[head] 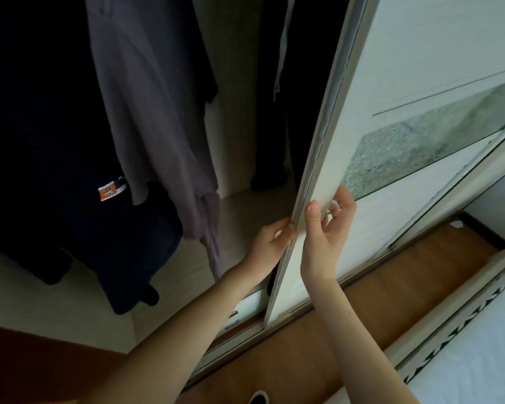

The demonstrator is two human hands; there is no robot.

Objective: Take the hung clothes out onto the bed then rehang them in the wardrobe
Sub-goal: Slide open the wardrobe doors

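- I see the left hand (270, 237) and right hand (327, 228) at frame centre, both pinching the sliding door (318, 158) edge for leverage.
- Grey garment (155, 118) hangs upper left.

Pale wardrobe floor (245, 208), hems of dark hung clothes (123, 258) reaching it, white bed (478, 360) at right

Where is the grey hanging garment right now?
In the head view the grey garment hangs inside the open wardrobe, upper left of centre, between dark clothes on its left and the sliding door's edge on its right.
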